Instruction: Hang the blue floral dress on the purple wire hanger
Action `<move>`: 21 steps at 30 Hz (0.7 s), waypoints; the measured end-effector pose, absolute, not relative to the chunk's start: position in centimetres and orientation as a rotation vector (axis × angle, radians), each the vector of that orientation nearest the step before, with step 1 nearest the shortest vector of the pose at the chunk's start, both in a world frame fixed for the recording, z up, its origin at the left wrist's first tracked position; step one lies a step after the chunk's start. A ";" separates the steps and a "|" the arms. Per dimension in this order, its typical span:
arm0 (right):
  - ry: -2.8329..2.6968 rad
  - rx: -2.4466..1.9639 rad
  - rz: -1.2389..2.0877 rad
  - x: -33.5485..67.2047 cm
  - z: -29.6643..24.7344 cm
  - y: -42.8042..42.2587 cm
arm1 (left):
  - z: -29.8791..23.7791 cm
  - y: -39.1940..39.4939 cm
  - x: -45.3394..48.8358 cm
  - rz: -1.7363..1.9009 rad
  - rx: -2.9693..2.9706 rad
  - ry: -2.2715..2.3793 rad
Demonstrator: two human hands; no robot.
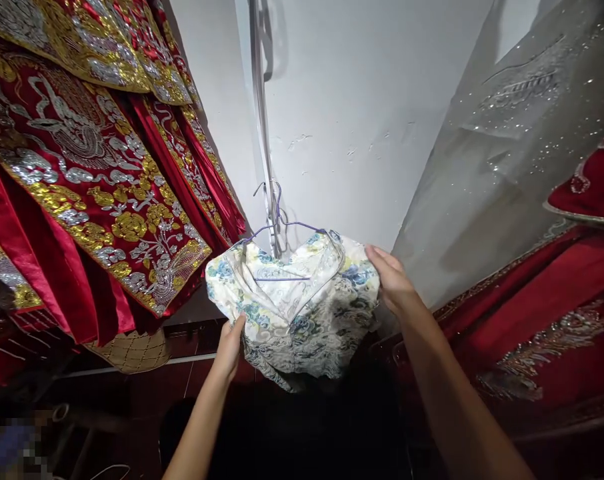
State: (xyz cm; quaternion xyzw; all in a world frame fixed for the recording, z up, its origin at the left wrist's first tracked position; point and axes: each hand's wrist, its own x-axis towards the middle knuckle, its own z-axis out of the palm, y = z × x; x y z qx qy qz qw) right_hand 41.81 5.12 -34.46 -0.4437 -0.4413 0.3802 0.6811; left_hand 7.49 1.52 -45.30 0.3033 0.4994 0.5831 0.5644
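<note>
A white garment with a blue and yellow floral print (302, 307) hangs on a purple wire hanger (282, 230), which is hooked on a metal rail (262, 127) running up the white wall. My left hand (229, 347) grips the garment's lower left edge, fingers closed on the cloth. My right hand (389, 277) holds the garment's right shoulder, fingers curled around the fabric.
Red robes with gold and silver embroidery (92, 167) hang close on the left. A grey sequined dress (507, 153) and more red embroidered cloth (547, 320) hang on the right. A gold quilted piece (132, 350) sits below the left robes. Dark floor lies beneath.
</note>
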 end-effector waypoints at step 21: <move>-1.218 -1.069 1.174 26.5 -45.9 -1.9 | -46.2 -1.7 7.2 2.134 0.797 1.451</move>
